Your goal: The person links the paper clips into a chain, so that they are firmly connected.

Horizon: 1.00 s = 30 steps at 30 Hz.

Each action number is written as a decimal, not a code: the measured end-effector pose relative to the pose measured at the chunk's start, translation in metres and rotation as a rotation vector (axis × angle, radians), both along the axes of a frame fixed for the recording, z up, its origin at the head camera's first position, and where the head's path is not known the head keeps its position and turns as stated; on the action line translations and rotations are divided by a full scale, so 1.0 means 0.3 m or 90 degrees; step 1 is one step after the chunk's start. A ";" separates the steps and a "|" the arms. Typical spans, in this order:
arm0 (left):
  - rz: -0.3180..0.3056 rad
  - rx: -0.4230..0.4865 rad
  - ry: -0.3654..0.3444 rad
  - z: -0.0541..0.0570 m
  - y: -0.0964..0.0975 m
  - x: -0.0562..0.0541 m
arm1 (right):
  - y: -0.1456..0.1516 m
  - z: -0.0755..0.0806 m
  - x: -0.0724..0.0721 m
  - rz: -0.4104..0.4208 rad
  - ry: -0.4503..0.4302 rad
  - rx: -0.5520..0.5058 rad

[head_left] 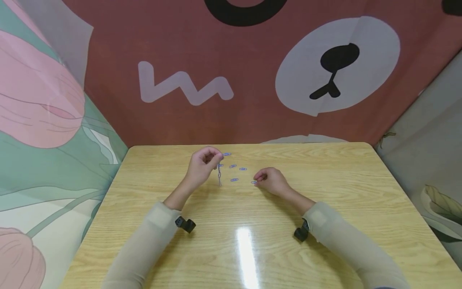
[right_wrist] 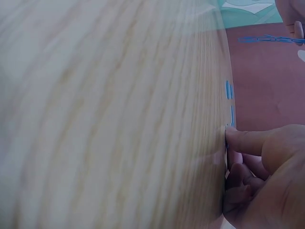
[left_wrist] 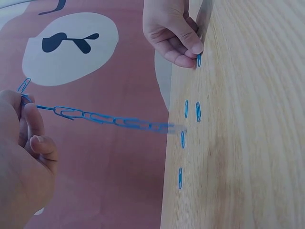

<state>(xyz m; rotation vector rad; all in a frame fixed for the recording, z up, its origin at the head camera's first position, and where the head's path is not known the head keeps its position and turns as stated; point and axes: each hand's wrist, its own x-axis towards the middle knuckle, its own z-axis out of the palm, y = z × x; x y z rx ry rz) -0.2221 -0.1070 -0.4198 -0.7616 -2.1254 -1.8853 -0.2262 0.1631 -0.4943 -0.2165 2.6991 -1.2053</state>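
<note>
My left hand is raised above the table and pinches the top of a chain of linked blue paper clips. The chain hangs down from its fingertips, its lower end blurred in the left wrist view. To the right, my right hand is low at the tabletop, thumb and fingertips pinching a single blue paper clip. In the right wrist view the fingers mostly cover that clip. Several loose paper clips lie between the hands, one nearer me and another farther back.
The wooden table ends at a back edge just beyond the clips. Behind it hangs a reddish-brown cloth with a cartoon face. A floral cloth hangs at the left. Each sleeve's cuff carries a small black camera.
</note>
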 end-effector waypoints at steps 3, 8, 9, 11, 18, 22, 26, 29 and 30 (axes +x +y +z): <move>0.002 0.000 -0.009 0.002 0.000 0.001 | -0.003 0.005 0.000 0.008 0.002 0.003; -0.003 -0.001 -0.019 0.002 0.001 0.001 | -0.006 0.007 0.003 0.031 0.011 0.009; -0.003 -0.002 -0.020 0.001 0.002 0.001 | -0.006 0.006 0.004 0.035 0.013 0.010; -0.004 -0.002 -0.019 0.001 0.002 0.002 | -0.007 0.005 0.008 0.040 0.017 0.013; -0.005 -0.004 -0.005 -0.006 0.004 -0.001 | -0.016 0.011 0.020 0.080 0.057 0.041; -0.005 -0.005 -0.004 -0.005 0.006 -0.002 | -0.020 0.016 0.022 0.096 0.060 0.050; -0.003 -0.005 -0.009 -0.003 0.007 -0.001 | -0.018 0.016 0.022 0.102 0.051 0.047; -0.001 -0.003 -0.011 -0.001 0.008 0.000 | -0.015 0.012 0.021 0.104 0.047 0.044; -0.001 -0.003 -0.012 0.000 0.008 0.000 | -0.013 0.009 0.020 0.106 0.048 0.044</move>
